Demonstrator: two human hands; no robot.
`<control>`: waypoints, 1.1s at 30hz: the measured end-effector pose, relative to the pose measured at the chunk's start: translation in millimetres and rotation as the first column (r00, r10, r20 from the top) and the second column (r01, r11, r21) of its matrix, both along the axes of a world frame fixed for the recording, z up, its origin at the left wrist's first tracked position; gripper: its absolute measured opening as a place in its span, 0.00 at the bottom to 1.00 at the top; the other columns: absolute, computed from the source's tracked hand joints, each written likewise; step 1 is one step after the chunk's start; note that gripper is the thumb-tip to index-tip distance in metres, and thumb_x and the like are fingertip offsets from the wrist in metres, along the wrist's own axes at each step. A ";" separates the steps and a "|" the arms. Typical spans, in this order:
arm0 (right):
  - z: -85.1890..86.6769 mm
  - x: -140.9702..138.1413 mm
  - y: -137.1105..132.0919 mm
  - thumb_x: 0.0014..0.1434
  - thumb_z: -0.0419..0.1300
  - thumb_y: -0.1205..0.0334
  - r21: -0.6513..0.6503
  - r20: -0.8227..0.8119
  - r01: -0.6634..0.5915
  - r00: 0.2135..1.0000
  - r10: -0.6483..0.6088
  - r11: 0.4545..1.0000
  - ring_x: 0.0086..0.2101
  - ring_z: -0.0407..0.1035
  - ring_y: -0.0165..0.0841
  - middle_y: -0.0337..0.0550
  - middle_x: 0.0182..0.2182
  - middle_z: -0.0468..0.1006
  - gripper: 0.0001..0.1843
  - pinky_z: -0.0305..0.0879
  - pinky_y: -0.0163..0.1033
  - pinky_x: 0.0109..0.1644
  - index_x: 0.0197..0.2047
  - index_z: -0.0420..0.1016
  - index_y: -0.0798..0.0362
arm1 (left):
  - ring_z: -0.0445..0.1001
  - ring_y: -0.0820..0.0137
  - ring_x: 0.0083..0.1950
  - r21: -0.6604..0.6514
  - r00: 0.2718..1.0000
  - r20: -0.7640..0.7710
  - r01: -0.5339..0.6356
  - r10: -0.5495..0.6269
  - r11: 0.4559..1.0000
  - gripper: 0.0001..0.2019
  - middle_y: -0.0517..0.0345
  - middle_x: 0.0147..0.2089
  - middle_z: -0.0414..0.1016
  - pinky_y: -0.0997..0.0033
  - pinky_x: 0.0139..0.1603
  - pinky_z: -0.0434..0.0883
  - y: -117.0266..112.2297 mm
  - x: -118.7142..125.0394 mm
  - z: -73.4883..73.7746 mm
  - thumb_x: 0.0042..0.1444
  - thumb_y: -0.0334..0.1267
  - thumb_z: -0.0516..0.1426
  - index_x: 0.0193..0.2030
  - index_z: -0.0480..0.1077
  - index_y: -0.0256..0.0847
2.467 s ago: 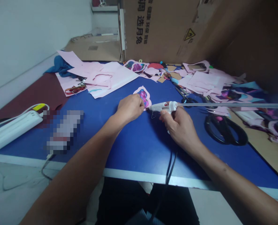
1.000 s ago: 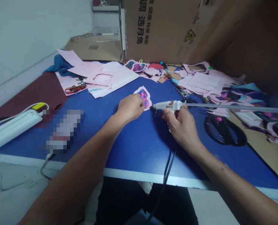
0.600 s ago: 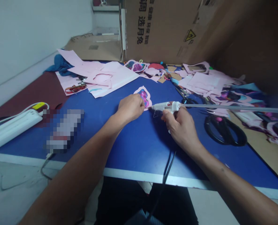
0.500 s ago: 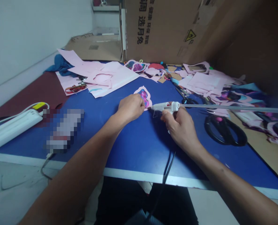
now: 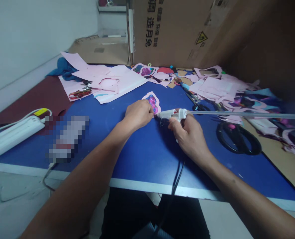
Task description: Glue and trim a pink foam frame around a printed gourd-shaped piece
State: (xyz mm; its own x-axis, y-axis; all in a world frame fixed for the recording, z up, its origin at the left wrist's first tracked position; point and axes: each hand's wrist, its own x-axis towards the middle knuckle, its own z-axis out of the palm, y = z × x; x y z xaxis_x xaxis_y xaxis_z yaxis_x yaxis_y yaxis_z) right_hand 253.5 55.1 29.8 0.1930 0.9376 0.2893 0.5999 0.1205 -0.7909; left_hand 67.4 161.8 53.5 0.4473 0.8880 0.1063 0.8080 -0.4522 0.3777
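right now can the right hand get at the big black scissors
Probably yes, though only after letting go: the right hand is closed around the hot glue gun. Nothing seems to stand on the blue tabletop between that hand and the black scissors.

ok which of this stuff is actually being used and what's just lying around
In use: left hand on the pink cutout; right hand holding the hot glue gun, with its long clear glue stick.

Lying around: black-handled scissors, white power strip, blue cloth, pink paper offcuts.
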 end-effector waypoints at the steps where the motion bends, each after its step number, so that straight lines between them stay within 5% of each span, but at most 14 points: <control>1: 0.1 -0.4 0.2 0.72 0.59 0.46 0.008 0.003 -0.002 1.000 0.002 1.000 0.28 0.69 0.38 0.43 0.29 0.79 0.17 0.60 0.44 0.34 0.34 0.73 0.47 | 0.81 0.60 0.48 0.003 1.000 0.001 -0.001 0.001 1.000 0.09 0.52 0.42 0.85 0.64 0.45 0.71 -0.1 -0.1 0.0 0.61 0.31 0.62 0.35 0.84 0.46; 6: 4.5 -2.1 -1.3 0.71 0.60 0.46 -0.026 -0.023 -0.007 1.000 0.006 1.000 0.28 0.70 0.38 0.43 0.29 0.79 0.18 0.62 0.44 0.34 0.33 0.74 0.48 | 0.80 0.61 0.47 0.000 0.999 -0.046 0.000 0.000 1.000 0.10 0.51 0.44 0.85 0.64 0.42 0.69 -1.5 -0.7 2.9 0.63 0.32 0.60 0.32 0.82 0.44; 10: 14.7 5.7 -13.7 0.69 0.63 0.39 -0.145 -0.219 0.013 0.975 -0.045 0.989 0.24 0.67 0.35 0.41 0.25 0.76 0.22 0.62 0.41 0.27 0.35 0.78 0.50 | 0.80 0.60 0.47 0.006 0.998 -0.061 -0.013 0.013 1.000 0.10 0.51 0.45 0.85 0.63 0.42 0.69 -2.4 -0.5 4.2 0.63 0.32 0.60 0.33 0.82 0.44; 16: 29.0 46.0 -40.3 0.63 0.70 0.40 -0.492 -0.559 -0.070 0.789 -0.254 0.868 0.20 0.65 0.37 0.46 0.27 0.75 0.21 0.58 0.40 0.15 0.38 0.84 0.52 | 0.80 0.60 0.47 0.007 0.996 -0.088 0.002 -0.002 1.000 0.11 0.51 0.47 0.85 0.63 0.41 0.68 -3.4 -0.6 4.2 0.63 0.31 0.59 0.33 0.81 0.44; 21: 27.8 86.9 -57.8 0.63 0.72 0.44 -0.558 -0.695 -0.310 0.681 -0.230 0.770 0.38 0.82 0.51 0.62 0.43 0.87 0.19 0.83 0.49 0.37 0.45 0.90 0.52 | 0.81 0.59 0.49 0.006 0.997 -0.075 0.007 -0.006 1.000 0.10 0.52 0.48 0.86 0.63 0.42 0.70 -2.3 -1.4 3.5 0.63 0.32 0.59 0.37 0.83 0.45; 26: 31.7 117.5 -71.4 0.59 0.73 0.38 -0.702 -0.605 -0.361 0.757 -0.246 0.614 0.46 0.85 0.57 0.66 0.51 0.87 0.24 0.85 0.51 0.43 0.49 0.91 0.47 | 0.82 0.57 0.52 0.003 0.995 -0.099 -0.003 0.004 1.000 0.10 0.51 0.51 0.87 0.62 0.43 0.69 -2.4 -1.2 4.4 0.64 0.34 0.58 0.38 0.83 0.43; 28: 42.0 123.1 -77.7 0.57 0.73 0.33 -0.817 -0.464 -0.288 0.843 -0.271 0.500 0.43 0.84 0.52 0.61 0.49 0.88 0.26 0.83 0.47 0.38 0.46 0.91 0.45 | 0.82 0.57 0.52 -0.001 0.994 -0.105 -0.008 0.008 1.000 0.10 0.50 0.50 0.86 0.61 0.43 0.69 -2.5 -1.1 4.3 0.64 0.34 0.58 0.38 0.83 0.43; 30: 57.1 124.3 -81.7 0.56 0.72 0.28 -0.900 -0.284 -0.206 0.946 -0.158 0.385 0.35 0.81 0.46 0.56 0.38 0.88 0.27 0.80 0.44 0.34 0.36 0.90 0.45 | 0.82 0.57 0.51 -0.001 0.994 -0.107 -0.013 0.013 1.000 0.10 0.51 0.49 0.86 0.62 0.42 0.69 -2.3 -1.1 3.3 0.65 0.34 0.58 0.38 0.83 0.43; 31: 65.4 123.2 -81.3 0.56 0.70 0.26 -0.906 -0.203 -0.171 0.978 -0.042 0.387 0.30 0.79 0.44 0.54 0.33 0.87 0.29 0.77 0.43 0.30 0.33 0.88 0.45 | 0.81 0.58 0.50 0.002 0.994 -0.107 -0.012 0.013 1.000 0.10 0.51 0.49 0.86 0.62 0.42 0.69 -2.2 -1.2 2.8 0.65 0.34 0.58 0.38 0.83 0.44; 33: 80.0 117.3 -72.7 0.57 0.68 0.26 -0.841 -0.033 -0.137 0.978 0.204 0.524 0.26 0.74 0.42 0.51 0.26 0.82 0.29 0.71 0.44 0.27 0.29 0.87 0.45 | 0.81 0.58 0.49 0.007 0.994 -0.113 -0.006 0.007 1.000 0.10 0.51 0.47 0.86 0.63 0.42 0.69 -2.3 -1.2 2.5 0.65 0.34 0.58 0.37 0.83 0.44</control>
State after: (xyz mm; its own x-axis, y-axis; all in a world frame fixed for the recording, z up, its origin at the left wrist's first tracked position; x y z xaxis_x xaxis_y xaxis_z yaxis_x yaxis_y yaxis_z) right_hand 370.8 -17.5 109.8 0.0155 0.7696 -0.6383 0.6925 -0.4688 -0.5484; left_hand 66.2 159.4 56.1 0.4510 0.8904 0.0612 0.8484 -0.4490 0.2803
